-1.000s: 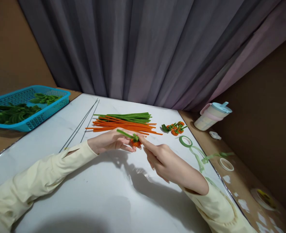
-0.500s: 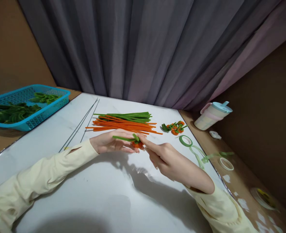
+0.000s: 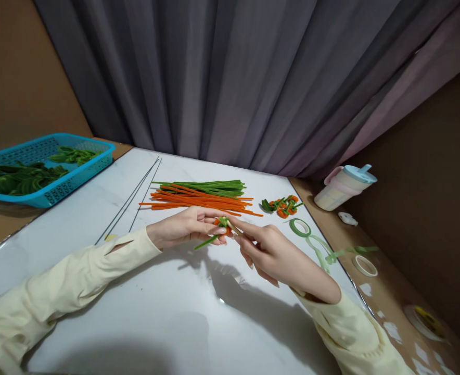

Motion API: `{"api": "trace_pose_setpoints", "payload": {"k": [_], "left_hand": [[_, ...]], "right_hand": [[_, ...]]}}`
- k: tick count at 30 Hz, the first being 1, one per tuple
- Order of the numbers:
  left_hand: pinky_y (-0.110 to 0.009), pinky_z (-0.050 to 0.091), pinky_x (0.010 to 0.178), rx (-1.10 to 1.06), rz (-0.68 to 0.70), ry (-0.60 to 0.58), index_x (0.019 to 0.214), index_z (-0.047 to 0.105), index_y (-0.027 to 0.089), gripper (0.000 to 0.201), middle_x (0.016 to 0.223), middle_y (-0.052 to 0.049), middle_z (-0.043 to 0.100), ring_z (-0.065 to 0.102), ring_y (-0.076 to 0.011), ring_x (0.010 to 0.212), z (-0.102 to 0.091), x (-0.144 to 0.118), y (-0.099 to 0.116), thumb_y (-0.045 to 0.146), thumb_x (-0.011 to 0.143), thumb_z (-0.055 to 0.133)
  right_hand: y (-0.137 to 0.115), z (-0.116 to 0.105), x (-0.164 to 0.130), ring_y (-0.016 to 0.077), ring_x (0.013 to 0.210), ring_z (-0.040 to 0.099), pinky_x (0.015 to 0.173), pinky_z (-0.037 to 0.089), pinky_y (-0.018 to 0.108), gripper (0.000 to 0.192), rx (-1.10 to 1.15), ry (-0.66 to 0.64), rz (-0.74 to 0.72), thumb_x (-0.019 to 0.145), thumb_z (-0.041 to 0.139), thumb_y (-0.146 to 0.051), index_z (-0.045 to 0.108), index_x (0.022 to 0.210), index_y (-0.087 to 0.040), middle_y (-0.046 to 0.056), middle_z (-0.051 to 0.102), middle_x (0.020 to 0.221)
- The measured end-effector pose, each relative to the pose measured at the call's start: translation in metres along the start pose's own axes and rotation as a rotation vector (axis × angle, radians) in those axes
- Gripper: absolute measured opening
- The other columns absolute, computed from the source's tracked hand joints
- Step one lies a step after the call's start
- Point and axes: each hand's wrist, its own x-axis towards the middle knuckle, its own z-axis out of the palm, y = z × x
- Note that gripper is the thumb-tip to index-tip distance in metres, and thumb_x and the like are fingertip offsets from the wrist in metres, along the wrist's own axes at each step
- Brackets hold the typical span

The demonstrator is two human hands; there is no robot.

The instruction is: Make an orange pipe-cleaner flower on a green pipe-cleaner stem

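a white, smooth surface [image 3: 97, 219] is carrying everything, with a blue mesh basket [image 3: 77, 174] of green leaves sitting far left of the fuzzy orange-and-green stem bundle [image 3: 201, 195]. just in front of that bundle, the left hand [image 3: 183, 228] is pinching a small orange-and-green pipe-cleaner flower [image 3: 222, 225], its green stem slanting down-left under the fingers. the right hand [image 3: 271, 252] is meeting it from the right, fingers narrowly closed on the bloom. finished flowers [image 3: 281, 205] and green tape rolls [image 3: 299, 227] are lying right of the bundle.

A single head-worn view looks forward and down, close over the white table [image 3: 97, 224], facing the curtain [image 3: 233, 78].
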Motion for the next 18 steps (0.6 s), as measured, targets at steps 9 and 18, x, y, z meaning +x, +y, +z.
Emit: {"api": "trace_pose_setpoints", "payload": {"k": [9,18], "left_hand": [[-0.019,0.049,0.077,-0.061,0.026,0.057,0.111,0.061,0.010,0.031,0.094,-0.010,0.067,0.065,-0.0147,0.088,0.0016,0.0014,0.0005,0.011,0.081,0.061],[-0.022,0.050,0.070,-0.032,0.059,-0.007,0.113,0.061,0.012,0.029,0.085,-0.007,0.069,0.066,-0.0132,0.077,0.0007,0.0009,-0.0050,0.018,0.084,0.060]], "right_hand": [[0.0040,0.0014,-0.0003,0.0065,0.038,0.036,0.045,0.032,0.016,0.045,-0.172,0.062,-0.079,0.087,0.032,-0.011,0.045,0.131,-0.011,-0.006,0.040,0.049],[-0.0008,0.0066,-0.0025,0.0090,0.040,0.022,0.043,0.021,0.022,0.052,-0.552,0.013,-0.080,0.083,0.034,-0.005,0.037,0.135,-0.003,-0.007,0.025,0.052]]}}
